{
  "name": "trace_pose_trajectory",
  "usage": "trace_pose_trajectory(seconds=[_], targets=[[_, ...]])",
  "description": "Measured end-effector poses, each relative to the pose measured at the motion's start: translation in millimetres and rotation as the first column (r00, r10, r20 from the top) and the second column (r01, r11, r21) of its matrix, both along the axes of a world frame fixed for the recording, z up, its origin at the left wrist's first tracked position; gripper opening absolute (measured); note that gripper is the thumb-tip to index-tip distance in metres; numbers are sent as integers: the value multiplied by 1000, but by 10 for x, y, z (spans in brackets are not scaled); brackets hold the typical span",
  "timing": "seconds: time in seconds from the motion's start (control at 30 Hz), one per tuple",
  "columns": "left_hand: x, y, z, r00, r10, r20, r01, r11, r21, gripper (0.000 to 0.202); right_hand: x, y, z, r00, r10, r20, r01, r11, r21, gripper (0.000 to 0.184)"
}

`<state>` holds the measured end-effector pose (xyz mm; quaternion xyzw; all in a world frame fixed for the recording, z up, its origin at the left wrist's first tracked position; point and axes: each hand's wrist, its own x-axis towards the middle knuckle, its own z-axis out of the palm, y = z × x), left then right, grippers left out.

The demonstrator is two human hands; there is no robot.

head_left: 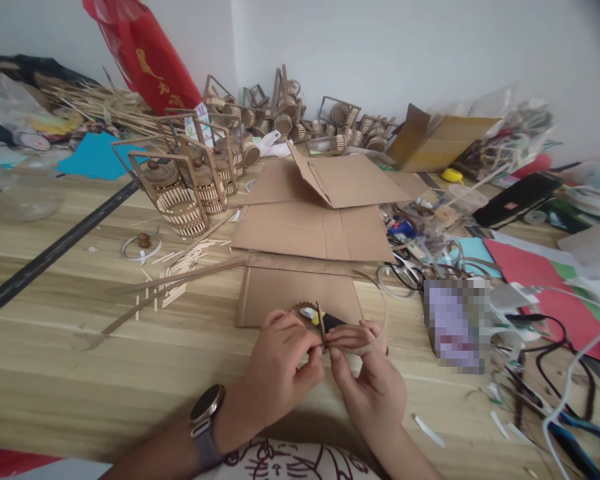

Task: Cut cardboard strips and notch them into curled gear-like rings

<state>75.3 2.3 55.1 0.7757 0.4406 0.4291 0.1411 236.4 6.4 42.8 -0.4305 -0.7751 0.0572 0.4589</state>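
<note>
My left hand (283, 357), with a watch on its wrist, pinches the near end of a thin brown notched piece (322, 320) standing nearly edge-on. Thumb and fingers of my right hand (373, 383) are closed on a brown strip (353, 337) that bends in a loop and meets this piece at my fingertips. Where they join is too small to make out. Just behind the hands, a yellow and black utility knife (334, 323) lies on a cardboard sheet (270, 293), partly hidden. A toothed brown edge (303, 307) shows beside its tip.
Small slatted baskets with tall handles (183, 210) stand at left, near scattered short sticks (183, 273) and long brown strips (180, 273). Larger cardboard sheets (310, 230) lie ahead. At right are a blurred-out purple object (453, 327), blue-handled pliers (575, 433) and a white cable (565, 393).
</note>
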Motion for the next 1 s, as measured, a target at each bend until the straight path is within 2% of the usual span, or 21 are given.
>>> trace_pose_trajectory(seconds=[0.2,0.43,0.8,1.0], targets=[[-11,11,0,999,-35,34,36,998,-51,18,0,-4,-16,999,0,-41,-1,1000,-25,13],[-36,28,43,998,-51,23,54,990,-130,26,12,4,11,999,30,33,-32,997,70,19],[-32,21,-12,996,-58,-69,56,998,-30,30,0,9,-7,1000,16,6,-16,999,32,15],[-49,45,-7,996,-61,-59,61,998,3,34,15,13,-26,991,87,-97,-92,994,-50,11]])
